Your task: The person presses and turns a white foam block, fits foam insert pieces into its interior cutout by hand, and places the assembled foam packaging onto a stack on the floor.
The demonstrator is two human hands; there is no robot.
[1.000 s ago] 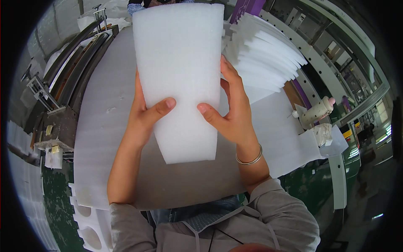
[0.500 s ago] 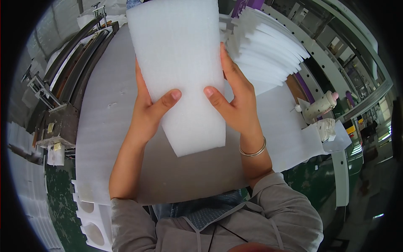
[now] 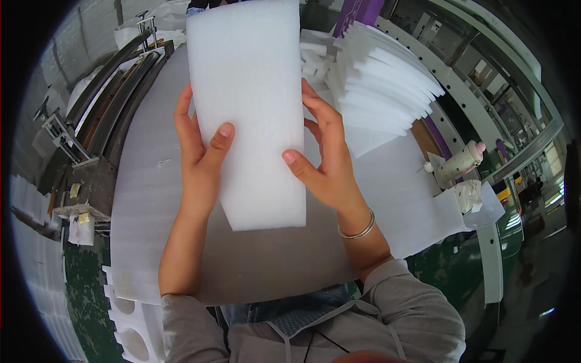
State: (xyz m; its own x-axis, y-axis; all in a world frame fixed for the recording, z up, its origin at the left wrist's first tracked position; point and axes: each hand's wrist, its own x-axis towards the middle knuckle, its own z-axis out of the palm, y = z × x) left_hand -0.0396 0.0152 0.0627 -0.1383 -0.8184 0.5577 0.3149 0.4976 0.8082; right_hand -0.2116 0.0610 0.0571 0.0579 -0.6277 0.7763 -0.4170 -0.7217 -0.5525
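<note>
A long white foam block (image 3: pixel 251 91) is held up over the table, its narrower end toward me. My left hand (image 3: pixel 203 151) grips its left edge, thumb lying on the upper face and fingers along the side. On the right edge, my right hand (image 3: pixel 327 154) holds it the same way, the thumb on the face and the other fingers bent at the side. The underside of the block is hidden. Beyond my right hand stands a fanned stack of white foam sheets (image 3: pixel 384 88).
The table (image 3: pixel 151 242) has a grey-white sheet covering. Left of it stands a roller machine (image 3: pixel 121 103). At right are a pale bottle with a pink cap (image 3: pixel 461 163) and a metal frame (image 3: pixel 491 266). White foam with round holes (image 3: pixel 130 330) sits below the left table edge.
Both hands have shifted left with the foam block, and its near end is slightly lower in view. The right thumb sits lower along the block.
</note>
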